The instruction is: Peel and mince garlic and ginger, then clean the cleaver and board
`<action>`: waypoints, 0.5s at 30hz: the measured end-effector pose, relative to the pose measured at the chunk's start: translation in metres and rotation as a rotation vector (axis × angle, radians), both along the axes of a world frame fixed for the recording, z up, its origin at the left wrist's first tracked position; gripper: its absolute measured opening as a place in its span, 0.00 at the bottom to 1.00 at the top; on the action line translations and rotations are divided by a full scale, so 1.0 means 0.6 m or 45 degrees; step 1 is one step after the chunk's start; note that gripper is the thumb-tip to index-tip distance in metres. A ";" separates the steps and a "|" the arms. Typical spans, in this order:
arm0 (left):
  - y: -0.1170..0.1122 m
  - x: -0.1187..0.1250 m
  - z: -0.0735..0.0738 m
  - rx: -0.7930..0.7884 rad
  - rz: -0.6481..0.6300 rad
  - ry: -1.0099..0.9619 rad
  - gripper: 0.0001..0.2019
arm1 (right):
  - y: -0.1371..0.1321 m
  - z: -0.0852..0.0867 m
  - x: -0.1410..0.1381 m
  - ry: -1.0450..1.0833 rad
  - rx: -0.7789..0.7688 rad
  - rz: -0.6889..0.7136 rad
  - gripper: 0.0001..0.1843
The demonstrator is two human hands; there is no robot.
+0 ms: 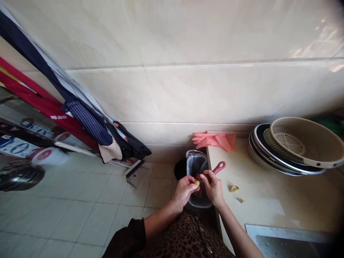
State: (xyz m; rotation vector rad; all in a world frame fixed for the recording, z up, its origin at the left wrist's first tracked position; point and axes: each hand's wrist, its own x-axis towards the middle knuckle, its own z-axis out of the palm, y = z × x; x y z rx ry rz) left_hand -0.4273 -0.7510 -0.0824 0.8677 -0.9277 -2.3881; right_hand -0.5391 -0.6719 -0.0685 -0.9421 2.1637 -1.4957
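Note:
My left hand pinches a small yellow piece of ginger between thumb and fingers. My right hand is closed on a red peeler, whose looped handle end sticks out to the right. The peeler's head is close to the ginger and mostly hidden by my fingers. Both hands are over a bin lined with a clear plastic bag, beside the counter. Two small ginger pieces, a larger piece and a smaller piece, lie on the counter to the right of my right hand.
Pink rubber gloves lie at the counter's back corner. Stacked basins with a beige colander on top stand at right. A sink is at the lower right. Hanging aprons and a dustpan are left.

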 end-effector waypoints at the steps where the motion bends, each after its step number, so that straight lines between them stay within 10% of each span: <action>1: 0.000 0.001 0.001 0.013 -0.007 0.024 0.14 | 0.001 -0.003 -0.002 -0.022 0.006 -0.026 0.19; 9: -0.005 -0.004 -0.005 -0.509 0.045 -0.184 0.11 | 0.006 0.005 -0.012 0.068 0.087 0.024 0.20; 15: 0.000 -0.007 -0.027 -0.433 0.017 -0.233 0.17 | 0.005 -0.024 -0.032 0.136 0.118 0.036 0.15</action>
